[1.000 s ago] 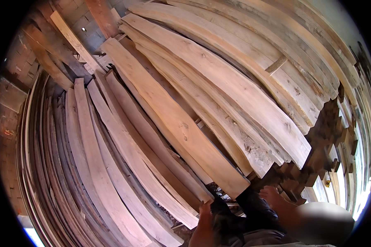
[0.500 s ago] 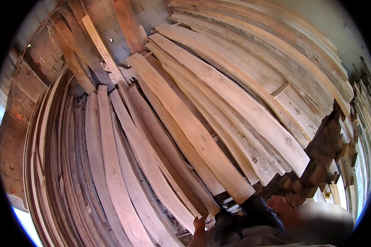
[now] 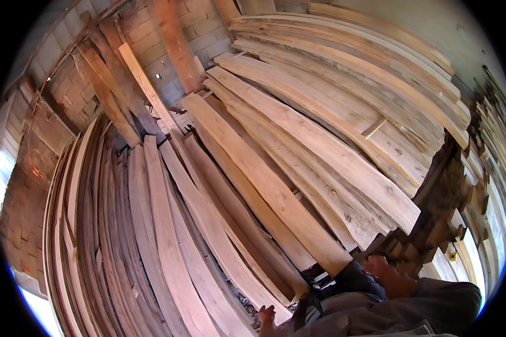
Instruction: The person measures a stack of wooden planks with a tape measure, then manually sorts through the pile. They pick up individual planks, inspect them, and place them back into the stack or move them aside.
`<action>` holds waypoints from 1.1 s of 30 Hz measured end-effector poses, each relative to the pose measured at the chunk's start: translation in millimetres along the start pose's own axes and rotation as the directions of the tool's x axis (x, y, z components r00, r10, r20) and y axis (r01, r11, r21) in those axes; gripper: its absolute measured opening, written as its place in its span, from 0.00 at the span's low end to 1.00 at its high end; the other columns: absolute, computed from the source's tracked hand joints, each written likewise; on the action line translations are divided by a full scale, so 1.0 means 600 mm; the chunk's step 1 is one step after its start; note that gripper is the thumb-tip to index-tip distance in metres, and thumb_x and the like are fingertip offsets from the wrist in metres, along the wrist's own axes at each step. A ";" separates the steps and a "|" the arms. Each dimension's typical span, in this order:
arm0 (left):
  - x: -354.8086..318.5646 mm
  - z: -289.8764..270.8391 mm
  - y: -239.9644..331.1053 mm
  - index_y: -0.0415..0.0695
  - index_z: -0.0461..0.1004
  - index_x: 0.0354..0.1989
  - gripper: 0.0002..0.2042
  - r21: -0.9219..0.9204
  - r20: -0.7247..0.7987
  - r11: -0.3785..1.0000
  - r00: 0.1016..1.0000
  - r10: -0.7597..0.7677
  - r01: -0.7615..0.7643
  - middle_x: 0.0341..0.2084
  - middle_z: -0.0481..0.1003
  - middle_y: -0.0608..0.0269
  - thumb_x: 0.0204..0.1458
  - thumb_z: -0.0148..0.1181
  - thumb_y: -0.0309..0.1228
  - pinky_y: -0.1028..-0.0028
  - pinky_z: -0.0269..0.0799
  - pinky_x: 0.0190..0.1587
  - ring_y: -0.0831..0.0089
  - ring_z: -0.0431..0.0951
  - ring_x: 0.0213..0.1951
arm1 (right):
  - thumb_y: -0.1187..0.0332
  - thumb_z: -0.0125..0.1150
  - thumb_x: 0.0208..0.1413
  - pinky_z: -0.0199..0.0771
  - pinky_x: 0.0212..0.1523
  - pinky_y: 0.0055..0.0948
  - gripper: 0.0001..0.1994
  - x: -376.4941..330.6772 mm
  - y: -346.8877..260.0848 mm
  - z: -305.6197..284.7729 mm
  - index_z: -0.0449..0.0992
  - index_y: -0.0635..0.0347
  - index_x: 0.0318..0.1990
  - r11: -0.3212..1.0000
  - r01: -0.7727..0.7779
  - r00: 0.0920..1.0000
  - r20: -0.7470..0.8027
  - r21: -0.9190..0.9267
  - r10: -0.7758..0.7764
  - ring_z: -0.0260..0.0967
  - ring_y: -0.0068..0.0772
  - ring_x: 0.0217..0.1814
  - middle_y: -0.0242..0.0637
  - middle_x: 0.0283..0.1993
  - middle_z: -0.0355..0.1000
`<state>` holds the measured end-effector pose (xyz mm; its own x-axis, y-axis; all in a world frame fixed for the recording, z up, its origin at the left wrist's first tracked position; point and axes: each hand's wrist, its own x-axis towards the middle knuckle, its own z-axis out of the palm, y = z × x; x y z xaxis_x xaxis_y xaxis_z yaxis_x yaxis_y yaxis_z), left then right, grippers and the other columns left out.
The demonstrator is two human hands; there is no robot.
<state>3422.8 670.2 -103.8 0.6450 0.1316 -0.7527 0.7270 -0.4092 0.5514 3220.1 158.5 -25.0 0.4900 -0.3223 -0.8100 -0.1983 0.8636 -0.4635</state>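
My left hand (image 3: 267, 314) is low in the picture, beside the near end of a long pale wooden board (image 3: 208, 224). Its fingers are bent and slightly apart, with nothing seen in them; whether they touch the wood I cannot tell. My right hand (image 3: 378, 267) hovers near my dark-clothed leg, just right of the near end of another plank (image 3: 281, 194). Loosely curled, its fingers show nothing held. Long rough-sawn planks with wavy edges fan out in front of me, lying side by side and partly overlapping.
Stacked boards (image 3: 348, 62) rise on the far right. Darker planks (image 3: 90, 224) stand on edge at the left. A short wood strip (image 3: 374, 128) lies across one board. Posts lean against a brick wall (image 3: 208, 33) at the back. Cut timber ends (image 3: 410, 253) sit at the lower right.
The view has tilted, so the boards appear lower and slightly to the right. My left hand has shifted down and a little left, while my right hand stays near my leg.
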 end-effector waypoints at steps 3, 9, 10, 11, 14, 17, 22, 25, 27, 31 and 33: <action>0.011 0.018 -0.003 0.25 0.64 0.55 0.33 -0.001 0.078 1.000 0.997 0.009 -0.009 0.28 0.77 0.46 0.41 0.65 0.33 0.68 0.75 0.27 0.65 0.80 0.27 | 0.63 0.55 0.54 0.74 0.30 0.47 0.13 0.057 0.025 -0.132 0.73 0.67 0.35 0.995 0.102 0.989 0.104 0.013 -0.103 0.74 0.50 0.32 0.52 0.33 0.73; -0.033 0.015 -0.020 0.47 0.70 0.42 0.10 -0.046 0.179 0.962 0.950 -0.256 0.268 0.30 0.76 0.52 0.56 0.53 0.37 0.59 0.76 0.35 0.56 0.79 0.40 | 0.61 0.54 0.59 0.73 0.39 0.45 0.14 0.035 0.038 -0.151 0.75 0.63 0.43 0.993 0.112 0.958 -0.269 0.040 -0.098 0.74 0.44 0.42 0.49 0.43 0.75; -0.041 0.002 -0.023 0.46 0.68 0.40 0.09 -0.109 0.170 0.966 0.962 -0.216 0.236 0.29 0.74 0.52 0.56 0.52 0.37 0.60 0.75 0.32 0.55 0.78 0.38 | 0.61 0.55 0.58 0.73 0.39 0.44 0.14 0.009 0.016 -0.080 0.75 0.64 0.43 0.998 0.061 0.944 -0.327 0.031 -0.047 0.74 0.44 0.41 0.49 0.42 0.75; -0.052 0.006 -0.021 0.45 0.67 0.38 0.08 -0.153 0.193 0.967 0.966 -0.173 0.203 0.28 0.73 0.52 0.57 0.52 0.36 0.62 0.74 0.30 0.54 0.78 0.37 | 0.61 0.55 0.58 0.73 0.39 0.44 0.15 -0.027 -0.010 -0.057 0.74 0.64 0.43 0.999 0.035 0.917 -0.399 0.028 -0.021 0.74 0.45 0.40 0.50 0.42 0.75; -0.061 0.037 -0.005 0.44 0.65 0.38 0.06 -0.014 0.256 0.986 0.953 -0.160 0.169 0.33 0.71 0.53 0.56 0.50 0.32 0.62 0.71 0.29 0.55 0.77 0.35 | 0.60 0.56 0.57 0.73 0.37 0.41 0.15 -0.072 -0.030 -0.124 0.74 0.63 0.42 0.988 0.123 0.878 -0.474 0.097 -0.063 0.73 0.44 0.38 0.49 0.40 0.75; -0.035 0.031 0.020 0.43 0.64 0.42 0.09 -0.157 0.469 0.916 0.844 -0.261 0.370 0.35 0.71 0.53 0.55 0.50 0.31 0.60 0.71 0.31 0.57 0.77 0.34 | 0.59 0.55 0.57 0.73 0.35 0.39 0.14 -0.061 -0.065 -0.174 0.73 0.61 0.41 0.950 0.215 0.805 -0.592 0.227 -0.041 0.73 0.42 0.36 0.46 0.38 0.75; -0.074 0.134 0.157 0.39 0.53 0.67 0.35 0.066 0.253 0.995 0.963 -0.093 0.079 0.33 0.75 0.55 0.50 0.60 0.28 0.73 0.69 0.27 0.67 0.77 0.28 | 0.53 0.53 0.58 0.71 0.41 0.43 0.16 -0.017 -0.158 -0.338 0.72 0.57 0.41 0.923 0.331 0.811 -0.559 0.196 -0.172 0.71 0.43 0.41 0.44 0.44 0.74; -0.094 0.222 0.246 0.39 0.56 0.64 0.29 0.050 0.268 0.999 0.963 0.004 -0.019 0.43 0.74 0.51 0.55 0.57 0.33 0.68 0.74 0.36 0.60 0.79 0.38 | 0.49 0.51 0.59 0.71 0.44 0.41 0.19 0.001 -0.253 -0.292 0.73 0.55 0.44 0.899 0.381 0.752 -0.637 0.214 -0.167 0.70 0.41 0.47 0.42 0.49 0.72; -0.112 0.330 0.330 0.38 0.60 0.60 0.25 -0.028 0.456 0.999 0.889 0.052 -0.044 0.41 0.75 0.52 0.57 0.56 0.34 0.70 0.75 0.39 0.61 0.80 0.40 | 0.47 0.51 0.58 0.70 0.46 0.39 0.20 0.018 -0.298 -0.334 0.72 0.53 0.46 0.884 0.412 0.798 -0.556 0.220 -0.233 0.69 0.39 0.50 0.40 0.50 0.71; -0.257 0.570 0.464 0.41 0.66 0.56 0.22 -0.239 0.622 0.966 0.749 0.231 -0.099 0.38 0.75 0.59 0.54 0.60 0.35 0.76 0.73 0.42 0.70 0.78 0.40 | 0.44 0.49 0.58 0.71 0.46 0.37 0.22 0.079 -0.343 -0.406 0.73 0.51 0.48 0.819 0.543 0.801 -0.407 0.186 -0.439 0.70 0.36 0.46 0.38 0.47 0.73; -0.279 0.649 0.469 0.41 0.64 0.59 0.25 -0.304 0.646 0.953 0.734 0.209 -0.004 0.40 0.75 0.60 0.53 0.62 0.34 0.76 0.73 0.41 0.72 0.78 0.39 | 0.45 0.49 0.58 0.71 0.44 0.36 0.22 0.094 -0.367 -0.348 0.74 0.52 0.47 0.899 0.390 0.884 -0.355 0.199 -0.305 0.71 0.35 0.45 0.36 0.44 0.74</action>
<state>3427.4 181.7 37.3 0.4734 -0.5723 -0.6696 0.7614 -0.1164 0.6378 3114.1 -130.5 -43.5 0.1926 -0.6859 -0.7018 0.1817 0.7277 -0.6614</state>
